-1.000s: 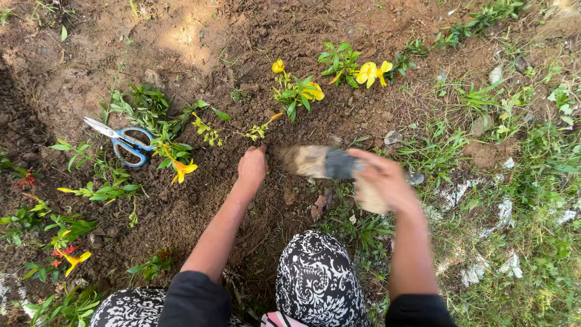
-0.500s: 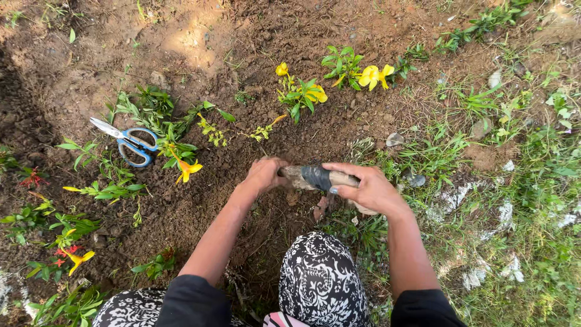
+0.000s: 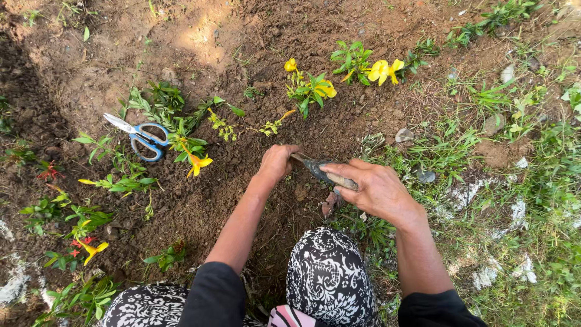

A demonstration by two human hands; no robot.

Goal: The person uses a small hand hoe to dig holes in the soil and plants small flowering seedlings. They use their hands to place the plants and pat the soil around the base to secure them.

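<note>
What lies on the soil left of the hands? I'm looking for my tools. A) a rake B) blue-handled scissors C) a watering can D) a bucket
B: blue-handled scissors lie on the soil among small plants, left of the left hand.

What your hands and the frame edges keep from you

Your right hand (image 3: 378, 192) wraps the handle of the digging tool (image 3: 324, 172), so you cannot see the handle's shape or end; the tool's tip is hidden behind your left hand (image 3: 277, 162), and whether it sits in the soil there cannot be told. Your left fingertips curl under, out of sight against the earth. Below the tool, both forearms and your patterned knee (image 3: 330, 278) are cut off by the bottom edge. Far left of the tool, the flowering plants (image 3: 72, 242) run out past the left edge. The pale bits in the grass (image 3: 520, 212) right of the tool are too small to identify.
</note>
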